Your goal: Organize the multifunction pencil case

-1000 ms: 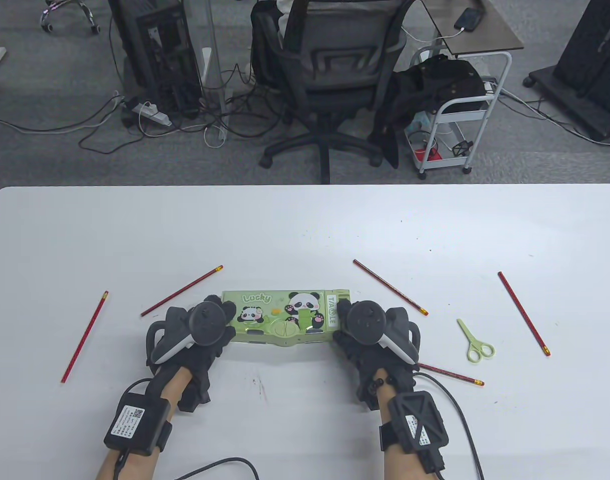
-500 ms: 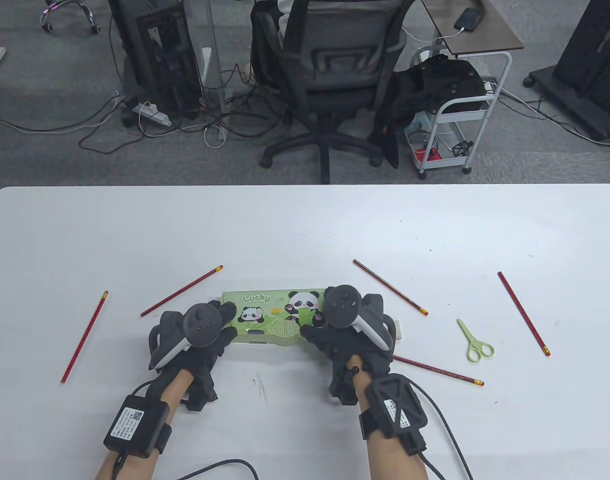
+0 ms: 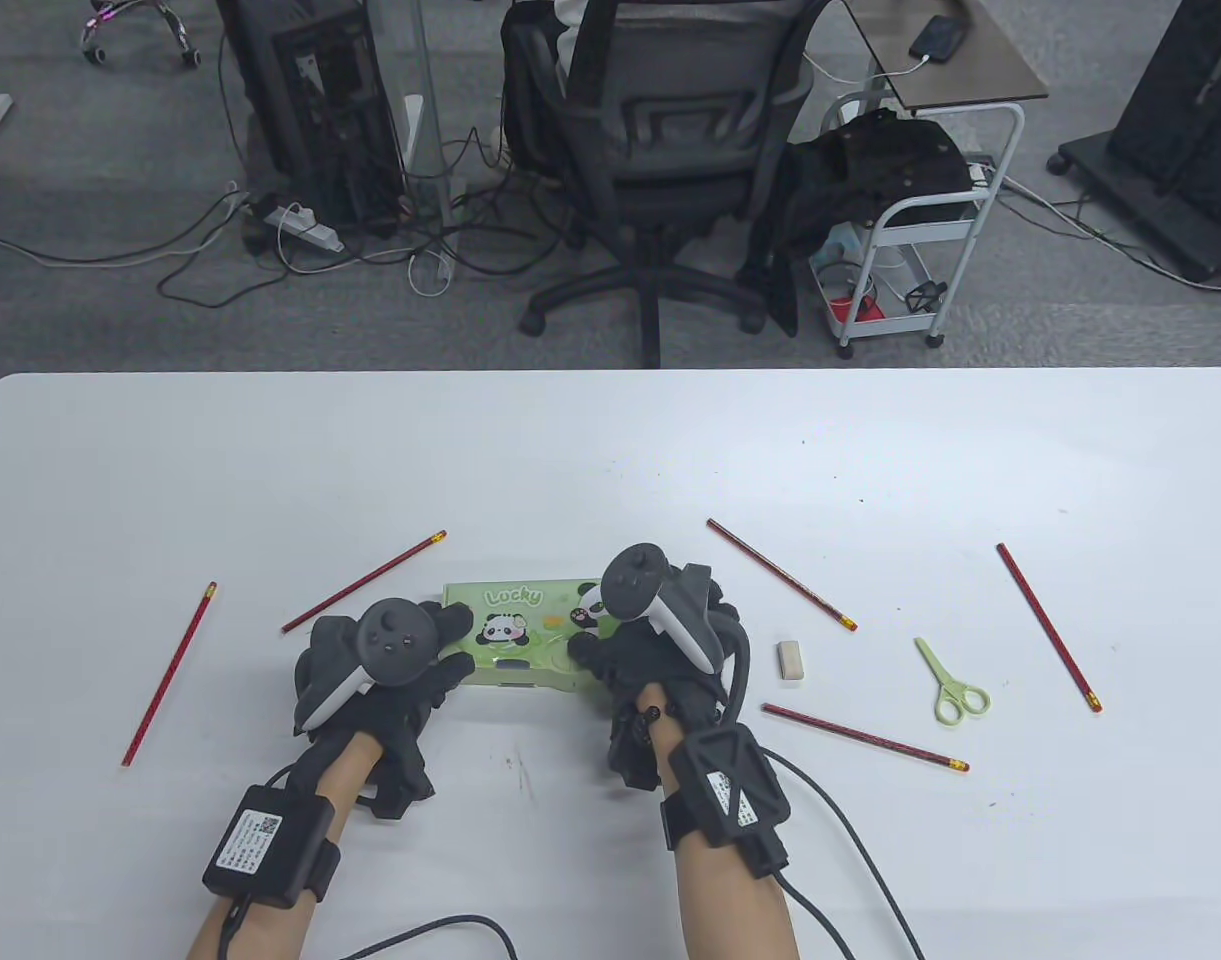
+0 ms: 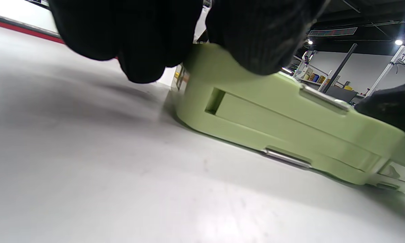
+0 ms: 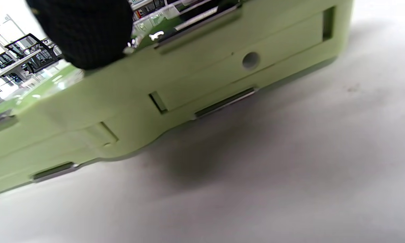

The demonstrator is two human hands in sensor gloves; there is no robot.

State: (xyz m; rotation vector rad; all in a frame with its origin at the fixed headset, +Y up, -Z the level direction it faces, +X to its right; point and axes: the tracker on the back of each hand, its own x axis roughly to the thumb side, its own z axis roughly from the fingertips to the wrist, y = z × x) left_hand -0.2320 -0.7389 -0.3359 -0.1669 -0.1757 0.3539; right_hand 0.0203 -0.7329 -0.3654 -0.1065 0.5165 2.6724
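Green pencil case (image 3: 515,635) lies flat and closed on the white table (image 3: 610,450), near the front edge, between both hands. Left hand (image 3: 390,665) clamps the case's left end, fingers curled over its top and end (the left wrist view shows gloved fingers (image 4: 256,37) on the upper edge). Right hand (image 3: 650,650) sits over the case's right half, with a fingertip (image 5: 84,33) pressing the top near the front wall; whether it actually grips or only presses, I cannot tell.

Loose items: five red pencils, nearest ones (image 3: 365,582) and (image 3: 865,738), an eraser (image 3: 790,661) just right of the right hand, green scissors (image 3: 952,684) further right.

My read: step in hand is opening the lid or one of the front-wall slots. To do it well, keep the left hand pinning the case down so it can't skid, work the latch with the right thumb only, and lift the lid straight up without twisting. Open before fetching anything.
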